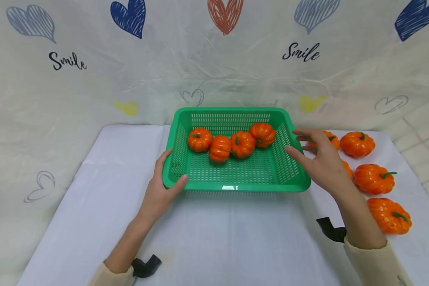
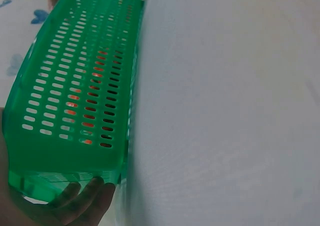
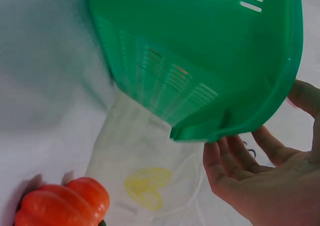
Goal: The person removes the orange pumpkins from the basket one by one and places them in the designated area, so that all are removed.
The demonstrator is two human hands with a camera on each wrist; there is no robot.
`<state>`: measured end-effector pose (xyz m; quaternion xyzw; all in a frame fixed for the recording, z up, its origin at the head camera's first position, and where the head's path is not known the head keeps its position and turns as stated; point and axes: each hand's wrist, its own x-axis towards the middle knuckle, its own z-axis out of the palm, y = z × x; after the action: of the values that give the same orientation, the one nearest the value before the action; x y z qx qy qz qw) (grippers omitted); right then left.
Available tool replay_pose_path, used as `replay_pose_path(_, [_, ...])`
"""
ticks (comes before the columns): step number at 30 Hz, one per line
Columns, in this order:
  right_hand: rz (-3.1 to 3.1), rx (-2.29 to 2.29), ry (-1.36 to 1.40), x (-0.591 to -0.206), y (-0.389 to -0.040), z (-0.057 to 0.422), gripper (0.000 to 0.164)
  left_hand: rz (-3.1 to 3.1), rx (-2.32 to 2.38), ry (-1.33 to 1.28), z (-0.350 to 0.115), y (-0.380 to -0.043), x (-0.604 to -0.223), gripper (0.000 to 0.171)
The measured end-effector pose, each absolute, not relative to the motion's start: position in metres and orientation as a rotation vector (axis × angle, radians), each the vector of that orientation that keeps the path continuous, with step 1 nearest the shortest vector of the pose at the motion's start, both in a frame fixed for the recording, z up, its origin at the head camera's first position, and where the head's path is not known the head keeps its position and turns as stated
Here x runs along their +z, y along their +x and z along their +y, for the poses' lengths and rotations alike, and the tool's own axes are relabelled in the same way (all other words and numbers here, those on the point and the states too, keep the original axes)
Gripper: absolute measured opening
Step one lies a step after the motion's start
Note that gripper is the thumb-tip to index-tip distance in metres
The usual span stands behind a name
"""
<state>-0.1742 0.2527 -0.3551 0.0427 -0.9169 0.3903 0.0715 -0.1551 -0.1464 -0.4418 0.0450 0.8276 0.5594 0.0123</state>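
In the head view a green plastic basket (image 1: 236, 186) with slotted walls holds several orange toy pumpkins (image 1: 242, 144), grouped toward its far side. The left hand (image 1: 161, 194) grips its near left corner, thumb over the rim and fingers outside. The left wrist view shows the fingers of that left hand (image 2: 82, 206) against the end of the basket (image 2: 65, 158). Beside the right rim, the right hand (image 1: 323, 163) has its fingers spread and thumb apart. From the right wrist, the basket (image 3: 200, 46) appears tilted above the right hand's (image 3: 270, 181) loosely bent fingers; contact is unclear.
More orange pumpkins (image 1: 374, 179) lie on the white-covered table (image 1: 214, 238) at the right, some partly behind the right hand. One such pumpkin (image 3: 62, 203) shows in the right wrist view. Behind the table hangs a pale sheet (image 1: 186, 51) printed with hearts.
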Motion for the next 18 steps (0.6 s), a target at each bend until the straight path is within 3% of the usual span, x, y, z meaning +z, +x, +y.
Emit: replay_pose_path(18, [-3.039, 1.11, 0.309, -0.34, -0.206, 0.211, 0.07, 2.575, 1.746, 0.134, -0.147, -0.156, -0.441, 0.082])
